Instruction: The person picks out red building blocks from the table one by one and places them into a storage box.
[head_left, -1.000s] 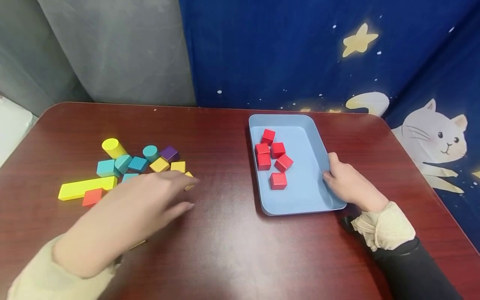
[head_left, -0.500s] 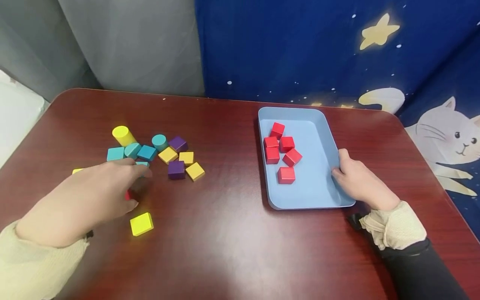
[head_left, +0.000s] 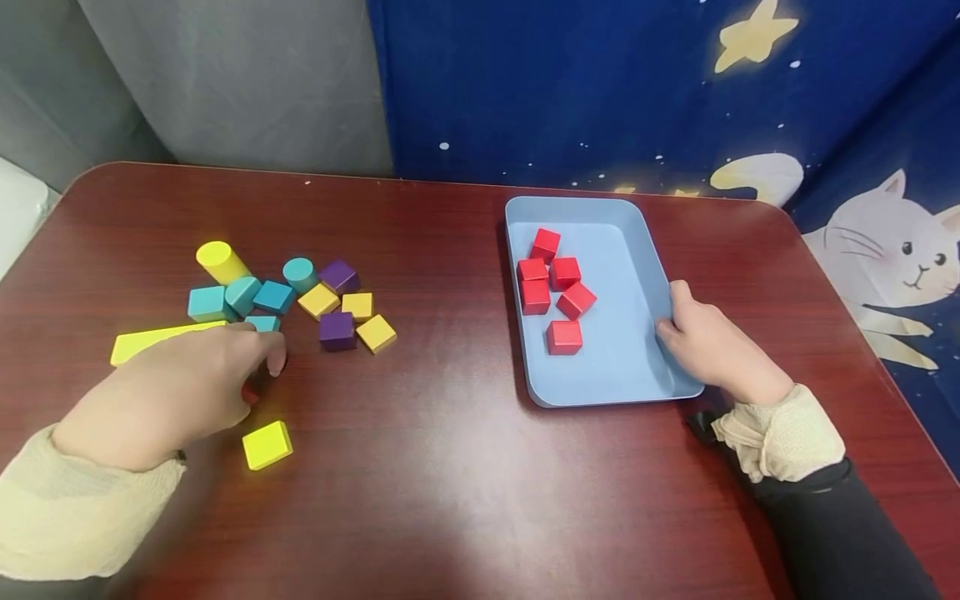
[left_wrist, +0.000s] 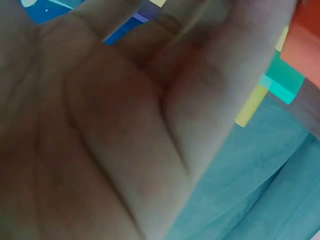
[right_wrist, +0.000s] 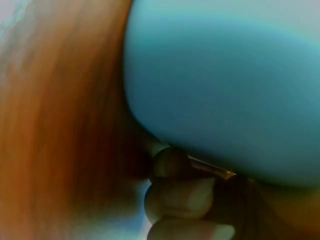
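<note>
My left hand [head_left: 168, 387] reaches down among the loose blocks, with its fingers curled and the thumb beneath. A red block [head_left: 250, 394] shows between thumb and fingers; most of it is hidden by the hand. In the left wrist view the palm [left_wrist: 110, 130] fills the frame, and an orange-red block [left_wrist: 305, 42] lies past its edge. On the right, my right hand [head_left: 716, 346] grips the near right wall of a blue tray [head_left: 630, 367]. Several red cubes [head_left: 564, 337] lie in the tray's left part. In the right wrist view, curled fingertips [right_wrist: 180, 200] lie under the tray's edge.
Around the left hand lie a yellow cylinder [head_left: 222, 262], a long yellow block [head_left: 138, 342], teal blocks [head_left: 207, 303], purple cubes [head_left: 337, 331], and pale yellow blocks [head_left: 377, 333]. A bright yellow block [head_left: 267, 445] sits nearer. Curtains hang behind the table [head_left: 450, 467].
My left hand has moved left and back from beside the pale yellow blocks, and its fingers have curled in around the red block. The right hand keeps its hold on the tray.
</note>
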